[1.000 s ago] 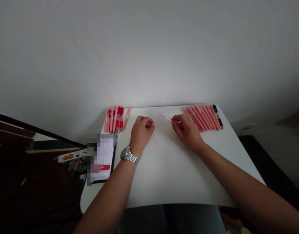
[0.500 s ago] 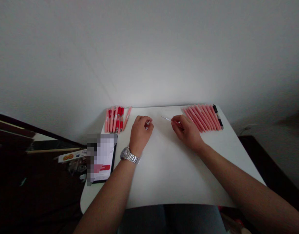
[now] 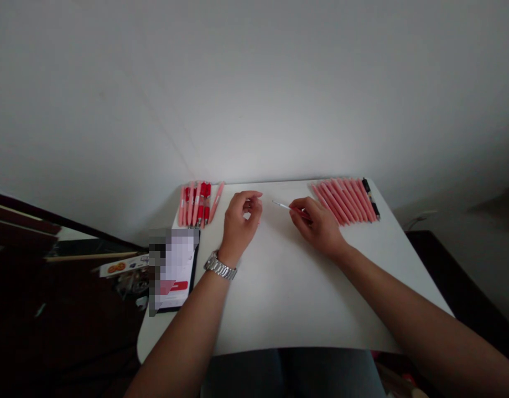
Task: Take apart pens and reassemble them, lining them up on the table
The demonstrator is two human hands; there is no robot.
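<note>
My right hand (image 3: 315, 224) is closed in a pinch around a thin pen refill (image 3: 282, 205). The white refill with its metallic tip sticks out to the left, towards my other hand. A reddish part shows between the right fingers, mostly hidden. My left hand (image 3: 241, 216), a silver watch on its wrist, is curled, with the index finger raised and the thumb bent towards another finger. Whatever it may hold is too small or hidden to make out. The hands are apart, above the white table (image 3: 275, 298).
At the back left lie several pink and red pens (image 3: 195, 204). A row of pink pens (image 3: 341, 200) lies at the back right beside a black pen (image 3: 371, 200). A phone or tablet (image 3: 177, 276) lies near the left edge. The wall (image 3: 254, 99) rises behind the table.
My left index finger has lifted and stretched out from its earlier curl. My right hand has shifted slightly left and down, with the refill still in it.
</note>
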